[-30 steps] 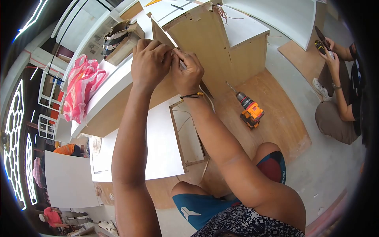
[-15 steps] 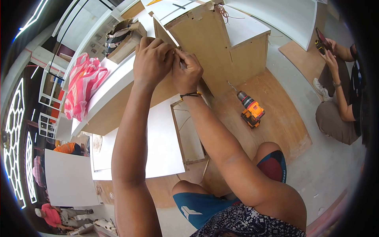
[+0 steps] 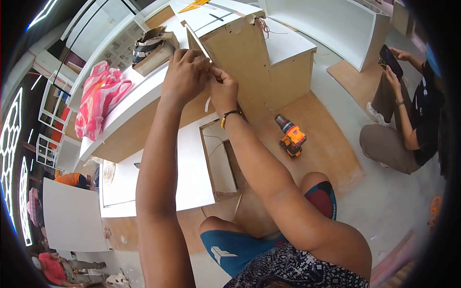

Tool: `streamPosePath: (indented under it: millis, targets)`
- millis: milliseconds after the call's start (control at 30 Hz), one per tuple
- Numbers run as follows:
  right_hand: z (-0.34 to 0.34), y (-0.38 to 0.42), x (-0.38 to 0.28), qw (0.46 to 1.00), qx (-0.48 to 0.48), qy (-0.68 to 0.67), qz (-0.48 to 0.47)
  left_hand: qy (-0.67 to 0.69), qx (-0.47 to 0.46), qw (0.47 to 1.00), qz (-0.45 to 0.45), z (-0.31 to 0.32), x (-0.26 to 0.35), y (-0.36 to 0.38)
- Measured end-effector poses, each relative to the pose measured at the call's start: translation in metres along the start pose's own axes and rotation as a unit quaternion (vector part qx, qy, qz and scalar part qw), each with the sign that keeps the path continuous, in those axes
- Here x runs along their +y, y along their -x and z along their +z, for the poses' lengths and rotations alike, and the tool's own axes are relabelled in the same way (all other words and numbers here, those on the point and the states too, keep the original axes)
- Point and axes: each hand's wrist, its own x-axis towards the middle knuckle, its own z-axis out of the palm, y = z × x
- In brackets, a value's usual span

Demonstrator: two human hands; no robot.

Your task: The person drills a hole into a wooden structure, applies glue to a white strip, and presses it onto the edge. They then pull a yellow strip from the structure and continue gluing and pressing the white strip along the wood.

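Note:
My left hand [image 3: 184, 79] is closed, its fingers bent together at the edge of the wooden cabinet [image 3: 240, 60]. Right beside it, my right hand [image 3: 224, 92] pinches with thumb and forefinger, the fingertips of both hands meeting. What they grip is hidden by the fingers, and I cannot tell its kind. A short white strip [image 3: 207, 104] dangles just below, between the two wrists. To the left runs a long white-topped counter [image 3: 144, 96]. An orange and black cordless drill [image 3: 290, 134] with a bit fitted lies on the plywood floor, right of my right forearm.
On the counter are a pink striped cloth [image 3: 100, 98] and a cardboard box [image 3: 156, 55] of dark items. A yellow set square [image 3: 193, 6] rests on the cabinet top. At right a person [image 3: 406, 110] sits holding a phone. A white panel with a cutout [image 3: 192, 168] stands below the counter.
The view has swung slightly, shifting the drill and cabinet leftward. My hands stay pinched together, the right a little closer to the left. A white strip now shows below them.

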Motion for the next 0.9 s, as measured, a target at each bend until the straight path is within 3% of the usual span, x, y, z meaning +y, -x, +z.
streamPosePath:
  millis: [67,200,300,367,500,600,833,900]
  targets:
    - [0.001,0.002,-0.006,0.999,-0.008,-0.013,0.037,-0.023,0.072,0.997,0.002,-0.013,0.012,0.007]
    - [-0.007,0.002,-0.022,0.976,-0.056,-0.079,0.192,0.072,0.101,0.976,-0.180,-0.023,0.022,0.059]
    - [-0.005,0.002,-0.029,0.962,-0.067,-0.125,0.232,0.300,0.071,0.884,-0.352,0.020,0.019,0.107]
    - [-0.001,0.003,-0.032,0.963,-0.056,-0.116,0.237,0.312,0.054,0.884,-0.345,0.039,0.025,0.121]
    - [0.000,0.004,-0.032,0.960,-0.064,-0.120,0.244,0.495,0.065,0.748,-0.437,0.067,0.026,0.121]
    - [-0.001,0.001,-0.028,0.954,-0.084,-0.150,0.247,0.512,0.088,0.737,-0.433,0.067,0.022,0.117]
    - [0.004,-0.001,-0.029,0.955,-0.088,-0.116,0.260,0.543,0.003,0.676,-0.498,0.050,0.007,0.106]
    - [0.007,-0.001,-0.031,0.953,-0.098,-0.103,0.268,0.561,0.038,0.667,-0.489,0.052,0.009,0.105]
